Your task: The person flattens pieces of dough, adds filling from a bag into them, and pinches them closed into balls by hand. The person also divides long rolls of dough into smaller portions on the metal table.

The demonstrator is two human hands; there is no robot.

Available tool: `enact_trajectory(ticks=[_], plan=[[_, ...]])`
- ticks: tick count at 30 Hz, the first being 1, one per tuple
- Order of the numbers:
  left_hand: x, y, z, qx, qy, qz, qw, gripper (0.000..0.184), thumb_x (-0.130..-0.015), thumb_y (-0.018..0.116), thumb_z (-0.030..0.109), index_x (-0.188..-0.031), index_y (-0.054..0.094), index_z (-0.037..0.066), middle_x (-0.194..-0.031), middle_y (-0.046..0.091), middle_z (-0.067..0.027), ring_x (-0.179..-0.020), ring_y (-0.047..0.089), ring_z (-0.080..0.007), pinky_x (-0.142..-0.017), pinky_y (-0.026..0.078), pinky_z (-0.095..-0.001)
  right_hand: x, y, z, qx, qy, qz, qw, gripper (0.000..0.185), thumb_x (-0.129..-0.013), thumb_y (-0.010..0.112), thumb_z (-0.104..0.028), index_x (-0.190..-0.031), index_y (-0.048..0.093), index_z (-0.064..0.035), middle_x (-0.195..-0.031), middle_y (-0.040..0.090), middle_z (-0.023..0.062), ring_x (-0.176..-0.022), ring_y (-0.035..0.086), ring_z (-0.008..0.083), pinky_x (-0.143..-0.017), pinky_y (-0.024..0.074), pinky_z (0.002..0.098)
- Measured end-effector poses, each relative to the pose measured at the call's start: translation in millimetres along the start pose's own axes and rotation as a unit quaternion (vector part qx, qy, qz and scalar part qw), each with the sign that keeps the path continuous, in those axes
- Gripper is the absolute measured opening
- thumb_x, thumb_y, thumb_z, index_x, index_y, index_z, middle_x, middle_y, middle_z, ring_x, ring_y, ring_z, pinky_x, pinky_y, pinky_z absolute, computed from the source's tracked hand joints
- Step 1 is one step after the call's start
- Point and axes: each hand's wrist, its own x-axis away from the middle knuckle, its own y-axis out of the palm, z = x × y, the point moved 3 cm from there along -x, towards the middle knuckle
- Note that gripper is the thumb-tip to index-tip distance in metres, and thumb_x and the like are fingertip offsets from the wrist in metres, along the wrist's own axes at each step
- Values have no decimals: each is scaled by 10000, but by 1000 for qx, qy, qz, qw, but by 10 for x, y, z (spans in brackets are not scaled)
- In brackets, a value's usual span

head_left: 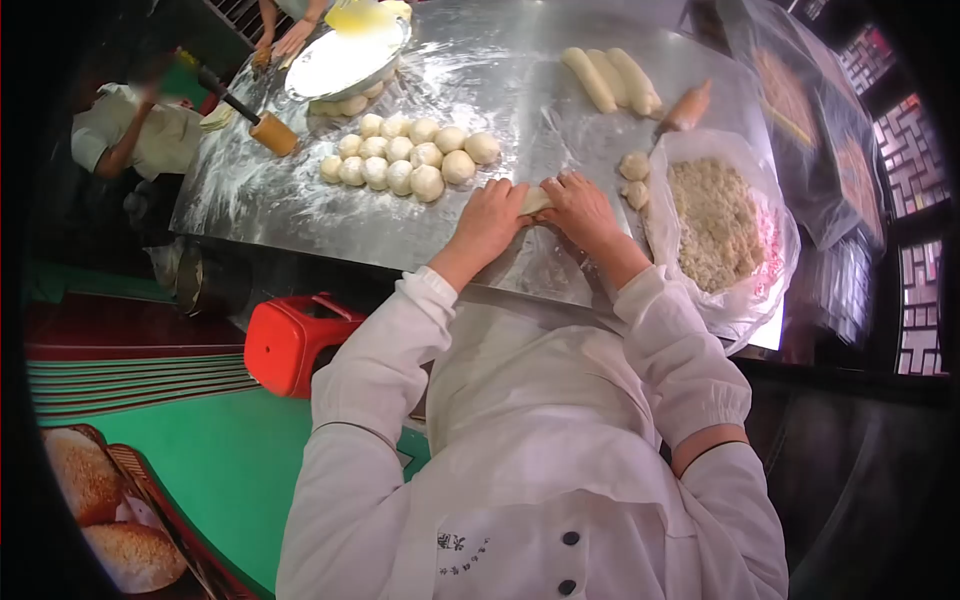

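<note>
Near the front edge of the metal table, my left hand [492,217] and my right hand [580,208] grip a short piece of pale dough [535,203] from either side, their fingers curled over it. Left of my hands sit rows of round dough balls [398,153], dusted with flour. To the right, a clear plastic bag [660,175] holds a crumbly tan filling [715,220]. Two small lumps [634,166] lie between the bag and my right hand.
Long dough rolls [612,80] and a wooden rolling pin [688,106] lie at the back right. A roller [273,133] and a large metal bowl [347,55] are at the left. Two people stand beyond the table. A red stool [283,348] stands below its front edge.
</note>
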Motion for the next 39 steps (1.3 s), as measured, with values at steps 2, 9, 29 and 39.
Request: enact_trajectory(ticks=[2,9,29,39], plan=[[146,-127,-20,30,16,-13,999,504,-822,743,203,-1277,576,63,-1075,590,-116,-1012,559,-307,-877,448,-420,229,-114,-26,-22,-12,22,999,453,-819,753,-245,-1228,615,-108,-1100,607,97,-1066,556,291,-909,463,422],[509,-94,-47,101,-15,33,994,702,-812,772,193,-1431,468,61,-1247,563,-113,-1151,510,-309,-974,399,-439,481,-7,110,-130,-38,103,985,450,-864,714,-182,-1279,596,-53,-1204,614,149,-1112,558,334,-931,472,430],[495,-188,-258,165,-9,128,978,410,-885,675,102,-1286,611,44,-1213,628,-122,-1099,570,-327,-968,439,-418,930,-63,257,-129,99,199,966,518,-859,597,33,-1368,504,3,-1310,547,259,-1189,531,440,-999,450,458],[622,-163,-300,162,-36,136,977,385,-883,673,102,-1256,605,31,-1247,615,-157,-1153,558,-360,-997,438,-433,1122,-189,602,-216,203,221,929,471,-939,532,32,-1406,469,33,-1351,553,275,-1242,541,412,-1058,420,432]])
